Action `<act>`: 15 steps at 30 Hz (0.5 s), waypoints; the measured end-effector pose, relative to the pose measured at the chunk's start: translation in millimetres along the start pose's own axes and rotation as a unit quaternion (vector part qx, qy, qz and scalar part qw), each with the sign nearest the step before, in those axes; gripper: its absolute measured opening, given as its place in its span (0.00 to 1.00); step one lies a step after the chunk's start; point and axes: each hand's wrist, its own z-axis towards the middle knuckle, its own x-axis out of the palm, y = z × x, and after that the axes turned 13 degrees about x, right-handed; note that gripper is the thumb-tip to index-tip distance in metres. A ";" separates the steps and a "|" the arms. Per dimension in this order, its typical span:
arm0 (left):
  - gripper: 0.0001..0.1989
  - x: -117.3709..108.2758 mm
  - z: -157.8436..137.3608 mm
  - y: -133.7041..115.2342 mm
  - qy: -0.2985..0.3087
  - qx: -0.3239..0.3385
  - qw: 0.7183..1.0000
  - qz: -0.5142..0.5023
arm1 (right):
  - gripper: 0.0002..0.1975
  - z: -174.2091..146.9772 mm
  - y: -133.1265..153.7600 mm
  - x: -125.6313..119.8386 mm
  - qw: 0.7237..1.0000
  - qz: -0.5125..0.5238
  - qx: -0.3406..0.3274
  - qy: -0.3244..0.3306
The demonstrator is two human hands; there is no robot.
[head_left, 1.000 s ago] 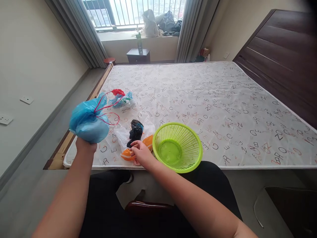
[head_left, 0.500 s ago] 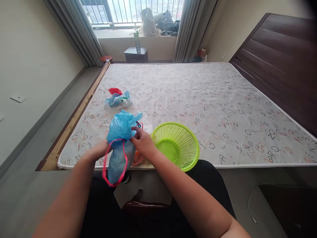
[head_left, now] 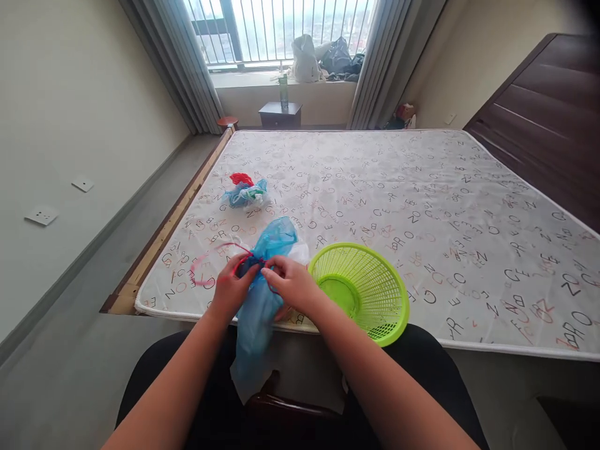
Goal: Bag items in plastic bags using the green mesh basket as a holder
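Note:
A blue plastic bag (head_left: 257, 309) hangs between my hands over the front edge of the mattress, gathered in at its middle. Its crumpled upper part stands above my fingers and the long lower part droops toward my lap. My left hand (head_left: 234, 281) is closed at the gathered neck, pinching a pink drawstring (head_left: 201, 282) that loops out to the left. Fingertips of my right hand (head_left: 288, 281) pinch the string and plastic at the other side of the neck. Close by on the right, a green plastic basket (head_left: 382, 294) leans at the mattress edge.
The lettered mattress (head_left: 356, 187) spreads ahead, with a wooden bed frame rail (head_left: 175, 206) along its left. A heap of crumpled plastic bags (head_left: 246, 192) lies farther up. White plastic (head_left: 299, 253) sits behind my right hand. Beyond stands a nightstand (head_left: 280, 112) bearing a bottle (head_left: 284, 92).
My left hand has come up from beside the bag to its neck. The drawstring loop has swung from below the bag to the left. The view has shifted left.

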 end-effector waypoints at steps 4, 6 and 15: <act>0.23 1.7 12.2 12.4 -0.007 -0.053 0.992 -0.112 | 0.11 -6.1 3.3 -7.9 0.983 0.007 -0.053 -0.173; 0.22 1.0 14.2 10.7 0.010 -0.031 0.993 -0.117 | 0.13 -5.6 4.3 -9.3 0.982 -0.001 -0.068 -0.173; 0.18 -0.3 13.2 12.1 0.063 -0.033 0.993 -0.093 | 0.12 10.3 -6.8 -18.3 0.991 0.093 -0.005 -0.097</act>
